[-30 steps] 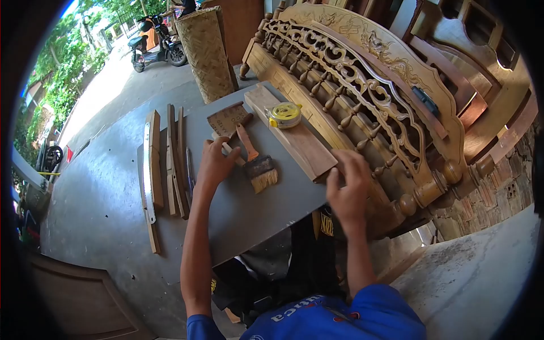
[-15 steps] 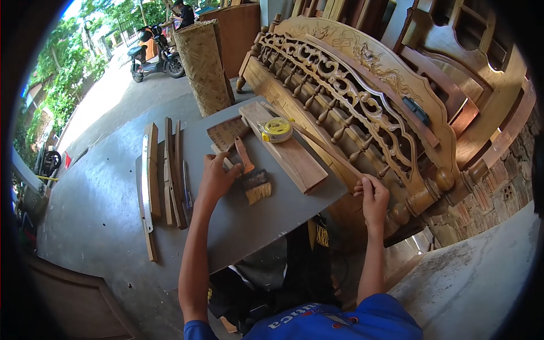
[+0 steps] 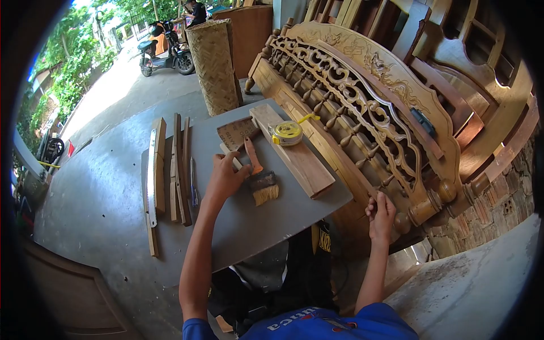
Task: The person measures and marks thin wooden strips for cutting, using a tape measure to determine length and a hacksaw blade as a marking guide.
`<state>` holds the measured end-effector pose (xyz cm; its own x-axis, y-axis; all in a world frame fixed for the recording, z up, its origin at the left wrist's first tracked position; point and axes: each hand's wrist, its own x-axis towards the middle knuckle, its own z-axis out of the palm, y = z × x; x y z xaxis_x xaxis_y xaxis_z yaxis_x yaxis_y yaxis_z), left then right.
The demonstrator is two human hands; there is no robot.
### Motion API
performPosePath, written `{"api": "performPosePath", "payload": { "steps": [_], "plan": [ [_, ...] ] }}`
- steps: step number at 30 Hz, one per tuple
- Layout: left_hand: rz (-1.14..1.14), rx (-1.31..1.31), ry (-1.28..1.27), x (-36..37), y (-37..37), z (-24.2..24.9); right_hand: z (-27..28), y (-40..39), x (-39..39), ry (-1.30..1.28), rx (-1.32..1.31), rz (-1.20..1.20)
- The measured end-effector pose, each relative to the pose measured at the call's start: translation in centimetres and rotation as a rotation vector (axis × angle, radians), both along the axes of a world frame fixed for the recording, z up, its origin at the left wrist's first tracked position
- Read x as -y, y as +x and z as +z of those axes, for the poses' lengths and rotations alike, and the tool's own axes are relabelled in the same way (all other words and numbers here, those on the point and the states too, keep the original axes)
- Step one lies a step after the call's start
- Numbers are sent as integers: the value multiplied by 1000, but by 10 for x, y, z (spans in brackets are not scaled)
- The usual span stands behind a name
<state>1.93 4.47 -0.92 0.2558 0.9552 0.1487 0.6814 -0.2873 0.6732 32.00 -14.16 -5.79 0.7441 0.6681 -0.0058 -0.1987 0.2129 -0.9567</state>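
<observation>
L hand gripping small pale pc just beside paintbrush on counter. R hand, past counter's R edge, closed on what looks like thin wood strip. Tape measure atop wood block.

Bench: is showing smooth grey, faintly glossy. Along right edge: timber block is looking matt; tape measure is showing glossy yellow plastic. Near left edge: metal strip is gleaming. Paintbrush: bristles are looking rough. Carved panel: glossy wood is shining.
</observation>
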Motion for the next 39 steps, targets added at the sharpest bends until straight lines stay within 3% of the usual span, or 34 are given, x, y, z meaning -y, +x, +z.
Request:
{"api": "performPosePath", "payload": {
  "steps": [11,15,20,27,28,33,36,38,39],
  "plan": [
    [1,-2,30,-7,-1,-11,-16,1,0,72,138,-27],
    [-5,43,78,-5,0,-14,-14,-4,-6,-32,396,25],
    [-36,3,26,-6,-1,-10,0,-25,-18,-175,992,40],
    [-64,-4,64,-2,-5,-1,-2,-29,-12,-193,1051,59],
    [-19,-44,42,6,-6,11,-2,-27,-9,-205,1020,81],
    [136,-18,427,99,-53,72,0,-10,-6,-274,1059,243],
    [437,-92,451,132,-124,59,2,-1,-6,-233,1000,313],
    [678,-233,281,135,-167,28,5,-2,-7,-191,987,278],
    [673,-191,221,133,-181,10,8,-6,-8,-162,989,239]
  ]
}}
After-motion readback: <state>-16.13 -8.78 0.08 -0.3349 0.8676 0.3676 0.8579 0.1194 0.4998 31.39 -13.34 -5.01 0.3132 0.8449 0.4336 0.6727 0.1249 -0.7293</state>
